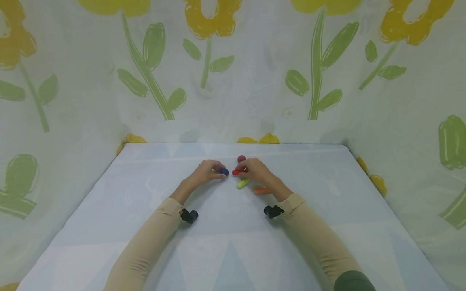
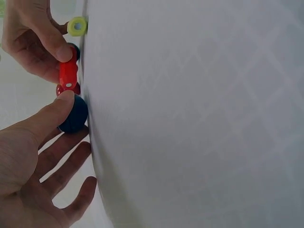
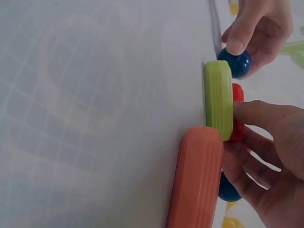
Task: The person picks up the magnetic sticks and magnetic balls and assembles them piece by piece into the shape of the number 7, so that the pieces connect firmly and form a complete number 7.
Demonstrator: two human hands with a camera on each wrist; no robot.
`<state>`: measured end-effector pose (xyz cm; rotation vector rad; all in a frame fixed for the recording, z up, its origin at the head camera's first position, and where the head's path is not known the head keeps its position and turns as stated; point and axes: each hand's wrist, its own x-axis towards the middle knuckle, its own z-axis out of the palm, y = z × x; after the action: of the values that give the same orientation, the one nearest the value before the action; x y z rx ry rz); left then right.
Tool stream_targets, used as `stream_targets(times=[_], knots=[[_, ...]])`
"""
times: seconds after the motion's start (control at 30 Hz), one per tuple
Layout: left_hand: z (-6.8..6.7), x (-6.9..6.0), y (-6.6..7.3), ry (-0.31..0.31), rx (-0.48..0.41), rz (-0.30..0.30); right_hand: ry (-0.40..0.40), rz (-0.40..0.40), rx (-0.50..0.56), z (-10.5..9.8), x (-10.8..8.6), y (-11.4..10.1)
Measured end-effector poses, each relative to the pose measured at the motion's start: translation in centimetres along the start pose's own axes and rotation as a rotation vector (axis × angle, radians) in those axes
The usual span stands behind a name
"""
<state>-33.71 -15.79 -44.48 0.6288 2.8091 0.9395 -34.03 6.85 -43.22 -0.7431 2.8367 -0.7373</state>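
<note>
Between thumb and fingers of my left hand (image 1: 204, 173) is a glossy dark blue ball (image 1: 224, 172), low over the table. Just to the right, my right hand (image 1: 257, 171) pinches a short red grooved rod (image 2: 68, 72), whose near end has a small pale hole. The rod's end and the ball are close together; whether they touch cannot be told. Nearer me lies a yellow-green grooved rod (image 3: 219, 99), with an orange rod (image 3: 197, 175) beside it under the right wrist. A red ball (image 1: 241, 159) sits beyond the right fingers. Another blue ball (image 3: 229, 188) is partly hidden behind the right hand.
The pieces lie on a pale patterned table cover (image 1: 225, 226) towards the far edge. Fabric walls with printed flowers (image 1: 247, 81) rise behind and at both sides. A black wrist camera (image 1: 189, 216) hangs below the left sleeve, another camera (image 1: 273, 211) below the right.
</note>
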Motion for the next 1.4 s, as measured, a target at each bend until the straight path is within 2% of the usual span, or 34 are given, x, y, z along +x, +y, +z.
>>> stream_targets(times=[0.37,0.83,1.07,1.4], knots=[[-0.10,-0.07,-0.04,0.003,-0.001,0.025,-0.003,0.017,0.022,0.13,0.20,-0.67],[-0.04,-0.01,-0.08,0.001,-0.014,0.011,-0.020,0.043,-0.004,0.32,0.43,-0.76],[-0.04,-0.04,-0.16,0.007,-0.008,0.030,-0.014,0.047,0.005,0.25,0.33,-0.87],[-0.02,-0.14,0.11,0.004,-0.012,-0.004,-0.013,0.045,0.010,0.23,0.28,-0.79]])
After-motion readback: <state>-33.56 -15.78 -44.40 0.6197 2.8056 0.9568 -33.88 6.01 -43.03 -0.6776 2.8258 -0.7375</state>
